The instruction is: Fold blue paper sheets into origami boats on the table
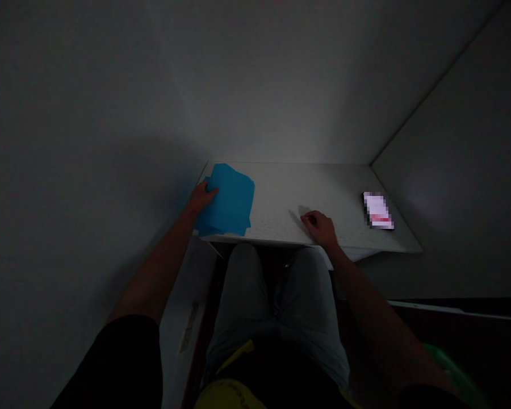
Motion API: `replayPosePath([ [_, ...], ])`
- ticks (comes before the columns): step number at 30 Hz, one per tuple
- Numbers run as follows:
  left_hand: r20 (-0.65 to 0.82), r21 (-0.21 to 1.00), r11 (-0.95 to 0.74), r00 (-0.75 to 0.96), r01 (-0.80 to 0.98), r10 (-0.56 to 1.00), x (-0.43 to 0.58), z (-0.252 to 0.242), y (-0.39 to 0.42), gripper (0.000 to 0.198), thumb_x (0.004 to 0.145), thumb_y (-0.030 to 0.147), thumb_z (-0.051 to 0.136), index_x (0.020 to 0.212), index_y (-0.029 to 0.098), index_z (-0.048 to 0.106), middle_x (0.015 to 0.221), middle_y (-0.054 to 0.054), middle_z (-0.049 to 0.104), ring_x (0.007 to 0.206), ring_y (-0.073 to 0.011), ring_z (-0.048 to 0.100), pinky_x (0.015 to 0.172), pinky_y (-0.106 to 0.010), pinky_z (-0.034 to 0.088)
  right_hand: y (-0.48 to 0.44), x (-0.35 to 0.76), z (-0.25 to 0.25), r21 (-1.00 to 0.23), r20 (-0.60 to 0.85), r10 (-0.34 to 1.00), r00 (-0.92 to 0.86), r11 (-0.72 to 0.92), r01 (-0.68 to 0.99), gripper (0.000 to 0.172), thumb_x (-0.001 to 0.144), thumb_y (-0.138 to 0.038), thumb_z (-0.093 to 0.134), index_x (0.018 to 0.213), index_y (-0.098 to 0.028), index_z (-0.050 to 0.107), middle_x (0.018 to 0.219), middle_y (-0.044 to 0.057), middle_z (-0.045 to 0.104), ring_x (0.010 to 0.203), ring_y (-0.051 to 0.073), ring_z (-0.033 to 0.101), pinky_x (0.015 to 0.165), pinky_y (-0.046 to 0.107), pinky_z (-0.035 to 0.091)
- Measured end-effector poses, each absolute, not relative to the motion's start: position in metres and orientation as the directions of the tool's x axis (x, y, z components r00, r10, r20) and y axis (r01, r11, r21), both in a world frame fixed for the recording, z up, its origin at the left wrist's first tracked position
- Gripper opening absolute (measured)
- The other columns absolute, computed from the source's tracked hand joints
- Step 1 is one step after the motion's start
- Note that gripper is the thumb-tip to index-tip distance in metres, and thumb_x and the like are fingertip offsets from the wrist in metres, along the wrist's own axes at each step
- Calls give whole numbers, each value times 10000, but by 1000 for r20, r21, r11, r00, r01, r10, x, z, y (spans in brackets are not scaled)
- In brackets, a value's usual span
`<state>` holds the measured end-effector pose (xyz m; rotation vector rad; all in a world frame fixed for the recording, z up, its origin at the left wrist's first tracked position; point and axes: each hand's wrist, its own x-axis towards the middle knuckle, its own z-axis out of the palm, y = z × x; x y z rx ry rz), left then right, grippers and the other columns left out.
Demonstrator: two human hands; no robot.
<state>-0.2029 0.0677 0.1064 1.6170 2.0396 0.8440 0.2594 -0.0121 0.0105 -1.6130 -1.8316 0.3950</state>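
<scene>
Blue cloth, matte and soft-looking with uneven, folded-over edges, lies at the left end of a white pebbled desktop, reaching the near edge and pressed close to the wall. The person's left hand rests on its left side, fingers over the fabric; whether they grip it cannot be told. The right hand, fingers curled narrow around nothing, sits on the desktop by the near edge, well apart from the cloth. A smartphone, its lit screen blurred, lies near the right corner. Pale gray walls rise behind and beside the desktop, which ends in a straight front edge above the person's gray trousers.
</scene>
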Motion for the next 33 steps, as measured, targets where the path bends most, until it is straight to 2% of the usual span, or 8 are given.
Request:
replayPosePath([
  [7,68,942,-49,-46,331,997,-149,131,50,506,864,469,762,1286,192,727,1254,-119,790,1134,-293,745,985,-428,617,-10,261,7,-680,258,966,-15,192,708,496,954,-694,575,982,-238,768,909,94,787,831,274,719,837,422,548],
  [14,1,1000,-3,93,27,996,-59,93,26,498,813,520,831,1189,210,730,1185,-115,801,1071,-287,768,969,-431,630,-9,267,6,-862,257,966,22,218,458,552,921,-761,597,1106,-264,752,1151,101,774,940,270,689,902,453,574],
  [20,-25,1000,25,82,6,996,-10,78,14,482,812,532,830,1137,213,672,1151,-104,793,1077,-280,755,945,-411,628,-14,274,10,-893,295,955,-24,285,349,607,904,-767,621,1245,-273,708,1273,108,711,934,249,650,892,433,562],
  [24,-25,1000,26,91,-15,996,3,90,9,572,839,495,836,1266,225,568,1202,-127,776,1018,-263,767,885,-414,640,-28,265,24,-809,384,922,-49,362,463,809,809,-693,788,1459,-252,594,1374,143,640,1039,279,637,907,447,560],
  [27,37,999,-39,81,24,996,2,105,5,717,853,493,840,1404,263,443,1185,-99,777,947,-231,767,828,-386,637,-34,259,41,-708,469,883,-18,387,590,519,888,-602,757,1281,-269,701,1322,140,652,1224,323,601,1006,485,527],
  [29,120,989,-126,79,72,990,-2,115,2,784,873,467,830,1487,287,378,1094,-49,778,883,-190,752,816,-344,622,-33,260,55,-693,478,878,4,374,616,311,967,-557,674,1076,-273,734,1229,116,698,1215,314,620,1068,506,488],
  [31,211,966,-219,73,135,975,-8,123,0,770,891,421,823,1523,290,402,1016,-17,754,857,-160,731,827,-311,603,-31,265,69,-749,459,888,34,366,552,313,987,-564,639,969,-260,710,1110,90,732,1103,289,663,1040,486,502],
  [33,271,931,-285,94,230,958,-14,128,-1,635,893,392,827,1451,272,548,989,-19,728,881,-155,714,849,-303,589,-28,272,83,-828,408,911,55,344,442,360,951,-606,672,919,-247,685,960,60,729,934,257,673,914,429,542],
])
